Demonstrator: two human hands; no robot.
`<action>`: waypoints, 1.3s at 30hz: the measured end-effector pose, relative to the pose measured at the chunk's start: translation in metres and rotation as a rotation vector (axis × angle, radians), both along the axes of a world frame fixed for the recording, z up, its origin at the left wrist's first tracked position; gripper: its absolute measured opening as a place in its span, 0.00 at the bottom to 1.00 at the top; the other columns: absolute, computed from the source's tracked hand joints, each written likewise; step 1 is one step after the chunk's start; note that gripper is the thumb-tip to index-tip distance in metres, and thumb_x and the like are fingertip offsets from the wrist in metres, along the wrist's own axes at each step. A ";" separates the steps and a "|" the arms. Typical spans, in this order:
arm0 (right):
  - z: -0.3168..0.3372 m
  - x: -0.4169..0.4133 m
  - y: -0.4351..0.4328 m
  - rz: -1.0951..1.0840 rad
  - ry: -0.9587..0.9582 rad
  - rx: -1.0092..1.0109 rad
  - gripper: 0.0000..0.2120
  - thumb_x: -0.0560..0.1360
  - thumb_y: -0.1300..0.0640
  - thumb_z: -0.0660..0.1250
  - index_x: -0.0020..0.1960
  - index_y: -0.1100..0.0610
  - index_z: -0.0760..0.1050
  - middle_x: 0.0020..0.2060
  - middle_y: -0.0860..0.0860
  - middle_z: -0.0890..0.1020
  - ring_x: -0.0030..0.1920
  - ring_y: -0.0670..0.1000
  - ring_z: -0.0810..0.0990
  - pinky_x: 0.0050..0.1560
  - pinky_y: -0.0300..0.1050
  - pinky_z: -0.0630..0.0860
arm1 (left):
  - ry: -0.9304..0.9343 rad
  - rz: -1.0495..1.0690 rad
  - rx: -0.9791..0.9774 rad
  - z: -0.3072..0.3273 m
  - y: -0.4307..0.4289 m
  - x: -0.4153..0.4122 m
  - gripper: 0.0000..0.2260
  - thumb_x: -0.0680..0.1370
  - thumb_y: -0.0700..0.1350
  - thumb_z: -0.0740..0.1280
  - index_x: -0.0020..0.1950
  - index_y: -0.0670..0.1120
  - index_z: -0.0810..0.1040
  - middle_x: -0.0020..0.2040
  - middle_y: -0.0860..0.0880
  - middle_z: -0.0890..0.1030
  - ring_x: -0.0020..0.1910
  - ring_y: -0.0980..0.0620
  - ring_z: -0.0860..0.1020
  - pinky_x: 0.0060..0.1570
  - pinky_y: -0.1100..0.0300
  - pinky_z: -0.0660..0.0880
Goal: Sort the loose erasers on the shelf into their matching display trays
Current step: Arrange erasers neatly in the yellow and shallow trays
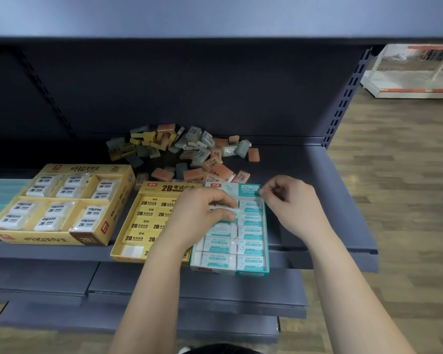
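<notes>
A heap of loose erasers (187, 149), orange, yellow and teal, lies at the back of the grey shelf (304, 200). In front stand three display trays: a large yellow one (49, 238) with white wrapped erasers, a smaller yellow 2B tray (128, 241), and a teal-and-white tray (251, 270). My left hand (197, 215) is over the teal tray and pinches a teal-and-white eraser (225, 209) between thumb and fingers. My right hand (294, 205) hovers at the teal tray's back right corner with curled fingers; whether it holds anything is hidden.
The dark back panel and an upper shelf close in above the heap. Lower grey shelves step out below the front edge. Wooden floor lies to the right, with a white-and-orange rack (414, 72) in the far corner.
</notes>
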State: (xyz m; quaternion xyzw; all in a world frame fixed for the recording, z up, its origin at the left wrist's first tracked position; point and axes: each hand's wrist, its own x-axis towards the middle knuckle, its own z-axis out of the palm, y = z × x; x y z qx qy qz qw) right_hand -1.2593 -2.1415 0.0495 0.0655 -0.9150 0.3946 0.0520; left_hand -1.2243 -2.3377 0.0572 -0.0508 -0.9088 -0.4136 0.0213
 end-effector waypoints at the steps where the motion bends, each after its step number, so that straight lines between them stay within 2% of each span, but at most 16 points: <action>1: 0.000 0.000 0.001 -0.001 0.000 -0.001 0.05 0.76 0.54 0.68 0.41 0.50 0.78 0.35 0.43 0.81 0.37 0.43 0.78 0.32 0.29 0.69 | 0.000 -0.020 -0.039 -0.001 0.000 -0.001 0.09 0.70 0.43 0.77 0.47 0.55 0.85 0.42 0.66 0.80 0.46 0.67 0.77 0.47 0.72 0.71; 3: -0.001 0.000 0.002 0.000 -0.004 0.004 0.05 0.77 0.54 0.68 0.41 0.50 0.78 0.36 0.42 0.81 0.38 0.43 0.78 0.31 0.29 0.68 | 0.023 -0.041 -0.084 -0.004 0.000 -0.002 0.09 0.71 0.43 0.77 0.49 0.53 0.85 0.43 0.66 0.79 0.47 0.65 0.77 0.47 0.74 0.69; 10: -0.002 0.000 0.002 0.003 -0.008 -0.012 0.05 0.77 0.54 0.67 0.42 0.51 0.78 0.36 0.42 0.81 0.38 0.44 0.78 0.32 0.29 0.69 | 0.126 -0.014 -0.163 -0.008 -0.009 -0.006 0.08 0.70 0.43 0.77 0.49 0.49 0.86 0.45 0.54 0.79 0.48 0.54 0.76 0.55 0.51 0.73; 16: -0.004 -0.003 0.000 0.024 -0.015 -0.021 0.05 0.77 0.54 0.68 0.42 0.51 0.79 0.36 0.42 0.81 0.38 0.44 0.78 0.33 0.30 0.70 | 0.172 -0.003 -0.187 -0.014 -0.010 -0.007 0.06 0.70 0.44 0.77 0.47 0.51 0.86 0.44 0.55 0.80 0.49 0.52 0.77 0.55 0.43 0.72; 21: -0.002 -0.006 0.000 0.054 -0.015 -0.036 0.05 0.74 0.54 0.70 0.40 0.50 0.78 0.35 0.44 0.82 0.38 0.44 0.78 0.34 0.32 0.71 | 0.190 0.026 -0.167 -0.015 -0.010 -0.005 0.05 0.69 0.46 0.78 0.39 0.53 0.83 0.42 0.57 0.78 0.46 0.54 0.76 0.54 0.42 0.72; 24: -0.002 -0.007 0.000 0.091 -0.032 -0.016 0.05 0.72 0.52 0.73 0.39 0.49 0.78 0.35 0.45 0.82 0.36 0.45 0.77 0.33 0.35 0.71 | 0.127 0.017 -0.158 -0.011 -0.014 -0.004 0.07 0.66 0.49 0.80 0.41 0.54 0.84 0.43 0.59 0.77 0.48 0.56 0.75 0.57 0.43 0.72; 27: -0.002 -0.008 0.000 0.093 -0.025 -0.008 0.05 0.72 0.54 0.72 0.38 0.49 0.78 0.34 0.45 0.81 0.35 0.45 0.77 0.32 0.35 0.70 | 0.076 0.008 -0.180 -0.007 -0.014 -0.004 0.11 0.63 0.49 0.81 0.42 0.53 0.84 0.45 0.59 0.77 0.48 0.57 0.75 0.59 0.44 0.71; 32: -0.001 -0.008 -0.002 0.087 -0.031 -0.015 0.04 0.73 0.56 0.69 0.40 0.49 0.78 0.37 0.46 0.82 0.38 0.48 0.80 0.38 0.43 0.76 | 0.048 0.026 -0.198 -0.004 -0.012 -0.005 0.11 0.64 0.48 0.81 0.43 0.53 0.85 0.46 0.59 0.76 0.50 0.56 0.74 0.61 0.48 0.70; 36: 0.001 -0.012 -0.004 0.072 -0.015 -0.027 0.04 0.73 0.57 0.68 0.40 0.49 0.79 0.37 0.45 0.82 0.39 0.48 0.80 0.39 0.44 0.77 | 0.058 -0.006 -0.155 -0.002 -0.016 -0.003 0.07 0.68 0.51 0.78 0.42 0.53 0.85 0.46 0.59 0.77 0.50 0.58 0.75 0.54 0.55 0.71; 39: 0.006 -0.018 -0.010 0.070 0.007 -0.021 0.04 0.74 0.57 0.68 0.40 0.50 0.79 0.38 0.44 0.82 0.40 0.47 0.80 0.41 0.45 0.77 | 0.179 0.084 -0.098 -0.004 -0.023 -0.001 0.04 0.72 0.51 0.74 0.43 0.51 0.84 0.46 0.59 0.78 0.49 0.58 0.76 0.51 0.56 0.73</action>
